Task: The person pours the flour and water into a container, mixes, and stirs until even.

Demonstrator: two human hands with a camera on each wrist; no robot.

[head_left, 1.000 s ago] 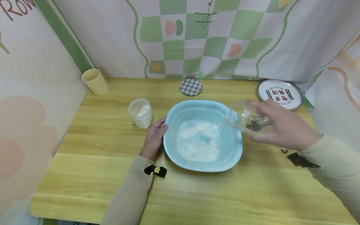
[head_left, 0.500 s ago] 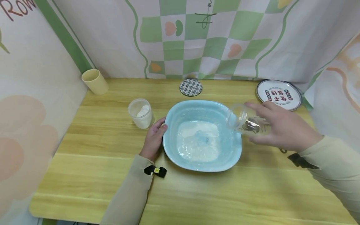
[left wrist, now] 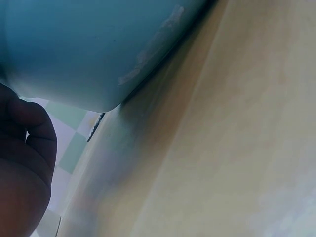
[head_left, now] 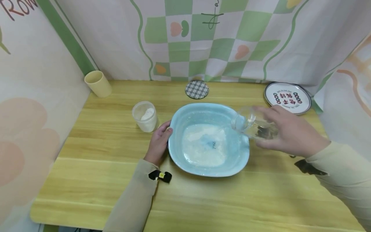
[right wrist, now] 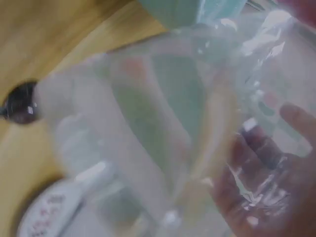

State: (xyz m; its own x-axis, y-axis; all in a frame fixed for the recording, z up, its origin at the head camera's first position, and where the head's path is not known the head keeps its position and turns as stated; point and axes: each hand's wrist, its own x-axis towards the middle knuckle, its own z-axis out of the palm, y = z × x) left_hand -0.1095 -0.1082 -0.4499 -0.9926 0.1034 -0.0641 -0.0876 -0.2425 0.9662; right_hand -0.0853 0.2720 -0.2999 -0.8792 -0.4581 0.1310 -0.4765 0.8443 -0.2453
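A light blue basin (head_left: pixel 239 154) stands on the table with white powder (head_left: pixel 203 156) in its bottom, partly wet and glossy. My left hand (head_left: pixel 157 141) grips the basin's left rim, thumb at the edge; in the left wrist view the hand (left wrist: pixel 24 168) is dark beside the basin's outer wall (left wrist: pixel 89 54). Over the right rim, my right hand (head_left: pixel 295 132) holds a clear jar (head_left: pixel 242 124) on its side, mouth toward the basin. The right wrist view shows the clear jar (right wrist: pixel 148 128) blurred, with fingers seen through it. Whether liquid is flowing now I cannot tell.
Left of the basin stands a clear cup (head_left: pixel 146 120) of white powder. A yellow cup (head_left: pixel 98 84) is at the back left, a checked coaster (head_left: pixel 197 90) at the back middle, a plate (head_left: pixel 288 97) at the back right. A dark rounded object (right wrist: pixel 22 103) lies near the jar.
A thin stream seen falling into the basin one second ago no longer shows. The powder looks wetter and flatter. The jar has shifted only slightly; the left hand stays put.
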